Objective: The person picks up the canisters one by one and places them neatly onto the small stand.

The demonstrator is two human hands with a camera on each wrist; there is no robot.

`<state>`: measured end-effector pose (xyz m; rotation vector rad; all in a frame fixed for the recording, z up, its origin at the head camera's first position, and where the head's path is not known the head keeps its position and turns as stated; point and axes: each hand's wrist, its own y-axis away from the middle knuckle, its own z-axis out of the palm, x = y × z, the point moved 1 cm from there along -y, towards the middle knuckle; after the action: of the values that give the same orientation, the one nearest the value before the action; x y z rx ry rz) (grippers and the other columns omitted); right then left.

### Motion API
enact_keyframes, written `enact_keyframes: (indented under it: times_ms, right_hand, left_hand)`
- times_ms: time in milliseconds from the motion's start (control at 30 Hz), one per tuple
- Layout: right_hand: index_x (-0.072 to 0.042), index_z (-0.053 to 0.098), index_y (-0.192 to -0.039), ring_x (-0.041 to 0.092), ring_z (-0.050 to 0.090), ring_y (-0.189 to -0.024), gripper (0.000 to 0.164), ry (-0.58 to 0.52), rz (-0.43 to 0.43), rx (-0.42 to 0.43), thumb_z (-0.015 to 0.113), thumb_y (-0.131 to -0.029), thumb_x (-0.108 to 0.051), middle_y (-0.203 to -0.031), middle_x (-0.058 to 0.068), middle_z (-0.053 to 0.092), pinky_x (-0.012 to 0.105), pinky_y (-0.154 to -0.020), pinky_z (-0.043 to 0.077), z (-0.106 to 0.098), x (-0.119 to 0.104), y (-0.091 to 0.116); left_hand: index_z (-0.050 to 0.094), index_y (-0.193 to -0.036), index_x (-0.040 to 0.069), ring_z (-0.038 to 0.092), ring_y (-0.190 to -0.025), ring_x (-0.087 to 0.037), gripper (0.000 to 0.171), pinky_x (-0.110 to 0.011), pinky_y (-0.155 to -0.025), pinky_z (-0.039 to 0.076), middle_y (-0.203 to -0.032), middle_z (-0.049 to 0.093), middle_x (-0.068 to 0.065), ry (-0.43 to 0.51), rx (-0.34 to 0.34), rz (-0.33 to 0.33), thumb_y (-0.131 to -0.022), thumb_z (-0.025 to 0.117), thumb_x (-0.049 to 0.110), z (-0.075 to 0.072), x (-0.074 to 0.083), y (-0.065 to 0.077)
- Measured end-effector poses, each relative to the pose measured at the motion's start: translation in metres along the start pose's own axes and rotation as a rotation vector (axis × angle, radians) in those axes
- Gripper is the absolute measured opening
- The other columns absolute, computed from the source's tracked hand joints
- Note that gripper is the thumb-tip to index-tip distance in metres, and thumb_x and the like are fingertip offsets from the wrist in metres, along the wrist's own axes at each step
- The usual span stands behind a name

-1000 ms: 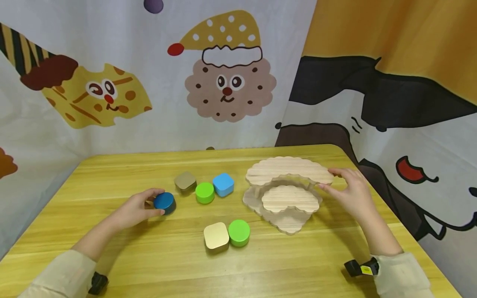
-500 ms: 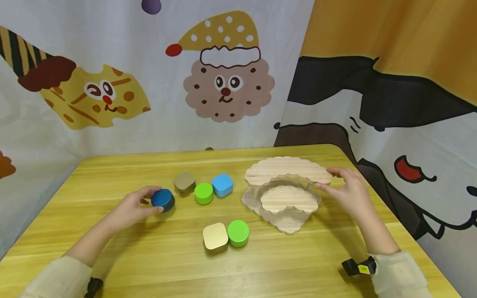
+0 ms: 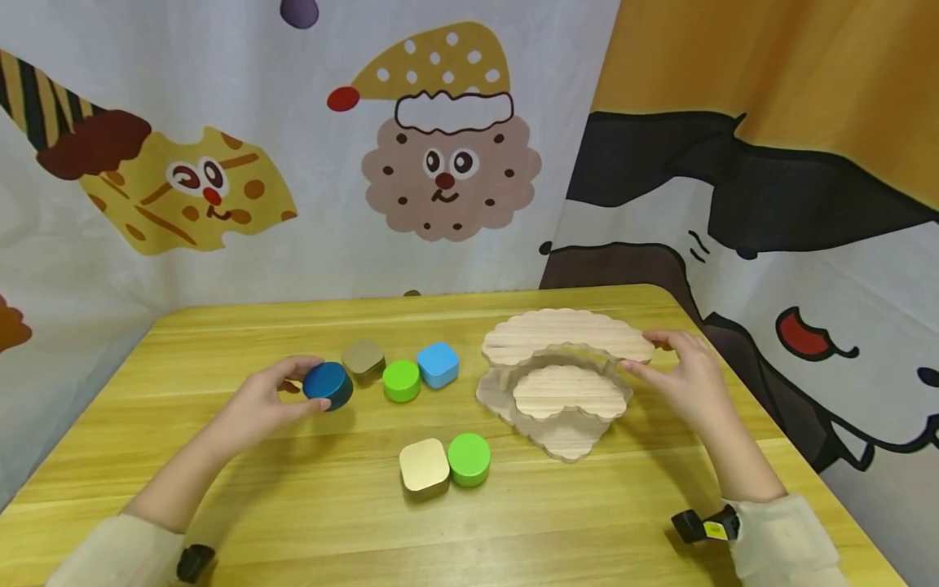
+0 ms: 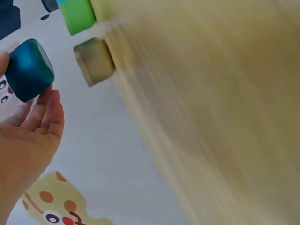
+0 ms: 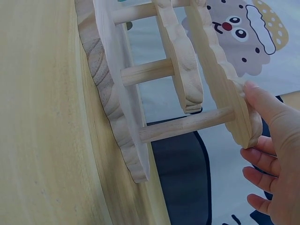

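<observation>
My left hand [image 3: 253,412] pinches a dark blue round block [image 3: 328,386] between thumb and fingers, tilted and raised off the table. In the left wrist view the same block [image 4: 29,72] shows glossy blue sides above the curled fingers. On the right stands a tiered wooden stand [image 3: 565,334] with scalloped edges. My right hand [image 3: 689,379] holds the right end of its top tier, thumb on one side and fingers on the other. Round dowels [image 5: 187,125] join the tiers in the right wrist view.
Beyond the held block sit a brown-gold square block [image 3: 363,359], a green round block [image 3: 402,381] and a light blue square block [image 3: 438,364]. Nearer, a pale gold square block [image 3: 425,465] touches another green round block [image 3: 469,459]. A printed curtain [image 3: 330,269] hangs behind the table [image 3: 513,538].
The left hand has lifted the dark blue block and tilted it, shifting it slightly away and to the right. The right hand keeps its place on the stand.
</observation>
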<state>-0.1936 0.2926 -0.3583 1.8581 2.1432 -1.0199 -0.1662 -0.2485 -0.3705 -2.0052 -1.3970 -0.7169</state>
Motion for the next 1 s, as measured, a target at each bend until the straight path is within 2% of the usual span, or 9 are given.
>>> enact_keyframes:
  times_ms: [333, 467, 833, 1000]
  right_hand:
    - [0.004, 0.060, -0.121, 0.039, 0.048, -0.105, 0.062, -0.005, 0.001, 0.011, 0.079, -0.079, -0.037, -0.113, 0.023, 0.058, 0.054, -0.085, 0.037, 0.003, 0.001, 0.000]
    - [0.005, 0.060, -0.121, 0.039, 0.048, -0.104, 0.063, -0.010, 0.000, 0.018, 0.079, -0.078, -0.037, -0.113, 0.024, 0.058, 0.055, -0.085, 0.036, 0.003, 0.002, 0.000]
    - [0.004, 0.059, -0.122, 0.039, 0.047, -0.107, 0.065, -0.019, 0.019, 0.017, 0.079, -0.079, -0.040, -0.115, 0.024, 0.057, 0.055, -0.087, 0.036, 0.004, 0.003, 0.001]
    - [0.005, 0.059, -0.122, 0.040, 0.047, -0.107, 0.066, -0.024, 0.028, 0.018, 0.078, -0.079, -0.040, -0.116, 0.024, 0.057, 0.056, -0.087, 0.036, 0.004, 0.003, 0.001]
  left_hand:
    - [0.054, -0.128, 0.001, 0.053, -0.098, -0.022, 0.055, -0.043, -0.085, 0.044, -0.113, 0.062, -0.009, 0.021, 0.023, 0.028, -0.083, 0.077, 0.025, 0.005, 0.019, 0.001]
    - [0.055, -0.127, 0.002, 0.054, -0.097, -0.022, 0.053, -0.043, -0.084, 0.044, -0.112, 0.062, -0.009, 0.037, 0.034, 0.053, -0.084, 0.077, 0.023, 0.008, 0.028, 0.000]
    - [0.055, -0.127, 0.001, 0.054, -0.098, -0.023, 0.058, -0.048, -0.086, 0.044, -0.114, 0.061, -0.009, 0.074, 0.046, 0.031, -0.081, 0.079, 0.026, 0.022, 0.047, -0.006]
    - [0.057, -0.126, 0.003, 0.054, -0.097, -0.022, 0.056, -0.050, -0.087, 0.044, -0.112, 0.062, -0.007, 0.114, 0.056, 0.049, -0.080, 0.080, 0.026, 0.031, 0.056, -0.010]
